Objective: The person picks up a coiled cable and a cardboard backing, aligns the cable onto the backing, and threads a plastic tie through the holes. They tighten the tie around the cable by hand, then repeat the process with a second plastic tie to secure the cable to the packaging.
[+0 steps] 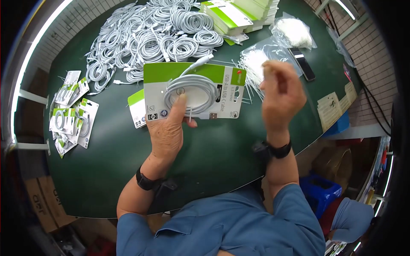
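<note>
My left hand [168, 130] holds up a green and white packaging card [232, 91], its thumb pressing a coiled light grey cable [209, 91] against the front. One cable plug [200, 62] sticks up past the card's top edge. A thin white tie end [190, 114] pokes out below the coil. My right hand [282, 96] is raised to the right of the card, fingertips pinched together. Whatever is between them, if anything, is too small to make out. Behind that hand lies a spread of white cable ties [253, 70], partly in a clear bag.
A heap of coiled grey cables [149, 34] covers the table's far side. Stacked cards [228, 19], a second bag of ties [294, 32] and a phone [302, 64] lie at far right. Carded cables [70, 115] are piled left; another card [137, 109] lies behind the left hand.
</note>
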Demonstrator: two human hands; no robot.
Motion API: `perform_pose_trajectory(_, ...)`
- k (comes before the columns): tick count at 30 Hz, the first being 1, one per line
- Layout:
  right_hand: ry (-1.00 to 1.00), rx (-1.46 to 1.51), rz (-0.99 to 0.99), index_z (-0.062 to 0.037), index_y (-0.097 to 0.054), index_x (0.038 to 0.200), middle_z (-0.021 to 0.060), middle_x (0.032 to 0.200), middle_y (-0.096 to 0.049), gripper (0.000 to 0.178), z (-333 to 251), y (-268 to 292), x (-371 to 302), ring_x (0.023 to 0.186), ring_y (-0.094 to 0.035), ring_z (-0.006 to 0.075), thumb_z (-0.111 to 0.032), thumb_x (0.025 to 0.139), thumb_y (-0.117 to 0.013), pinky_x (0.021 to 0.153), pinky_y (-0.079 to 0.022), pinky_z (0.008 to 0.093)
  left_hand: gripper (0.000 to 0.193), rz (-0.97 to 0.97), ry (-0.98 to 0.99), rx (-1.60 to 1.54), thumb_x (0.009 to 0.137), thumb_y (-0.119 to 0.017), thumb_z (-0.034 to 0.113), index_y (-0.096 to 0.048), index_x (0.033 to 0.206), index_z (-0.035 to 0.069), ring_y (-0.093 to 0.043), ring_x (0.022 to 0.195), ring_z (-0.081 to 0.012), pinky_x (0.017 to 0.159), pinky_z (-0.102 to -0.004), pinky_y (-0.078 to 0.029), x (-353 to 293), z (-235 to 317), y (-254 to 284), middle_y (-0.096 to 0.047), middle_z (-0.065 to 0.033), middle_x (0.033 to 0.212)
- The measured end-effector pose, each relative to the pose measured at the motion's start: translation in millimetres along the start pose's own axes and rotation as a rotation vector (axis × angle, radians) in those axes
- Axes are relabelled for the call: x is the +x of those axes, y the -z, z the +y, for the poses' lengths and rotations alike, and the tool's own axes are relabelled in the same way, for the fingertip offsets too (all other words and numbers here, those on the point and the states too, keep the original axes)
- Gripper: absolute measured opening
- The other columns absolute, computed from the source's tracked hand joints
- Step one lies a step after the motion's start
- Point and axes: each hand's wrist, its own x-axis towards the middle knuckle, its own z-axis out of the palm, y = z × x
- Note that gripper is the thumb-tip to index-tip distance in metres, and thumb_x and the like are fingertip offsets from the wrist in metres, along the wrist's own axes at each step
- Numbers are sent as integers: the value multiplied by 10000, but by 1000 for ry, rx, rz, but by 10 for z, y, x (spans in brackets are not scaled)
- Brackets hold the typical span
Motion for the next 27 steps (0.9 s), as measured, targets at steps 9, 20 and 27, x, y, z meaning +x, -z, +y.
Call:
perform_pose_trajectory(9, -945, 1203, -588, 13, -648, 1326, 84, 1169, -742, 313, 293, -52, -480, 956, -725, 144, -77, 1026, -646, 815, -593, 281, 399, -52, 13, -18, 1000, -670, 10, -532, 1375, -7, -710, 778, -180, 485, -287, -583, -182, 104, -106, -695, -147, 1147)
perform_pose_trajectory(20, -1125, 883, -621, -17, -648, 1386, 116, 1250, -750, 526, 250, 244, -749, 1020, -743, 166, -235, 935, -809, 855, -628, 316, 300, -154, 46, 58, 976, -694, -8, -606, 1258, -60, -689, 711, -175, 495, -298, -587, -264, 36, -96, -707, -154, 1052)
perform_pose_trajectory(27, -1302, 1018, -597, -27, -562, 1477, 132, 1345, -704, 623, 260, 251, -747, 1084, -731, 202, -287, 959, -790, 887, -623, 317, 293, -152, 77, 3, 971, -704, -2, -622, 1246, -63, -685, 692, -169, 499, -291, -579, -290, 27, -115, -717, -150, 1021)
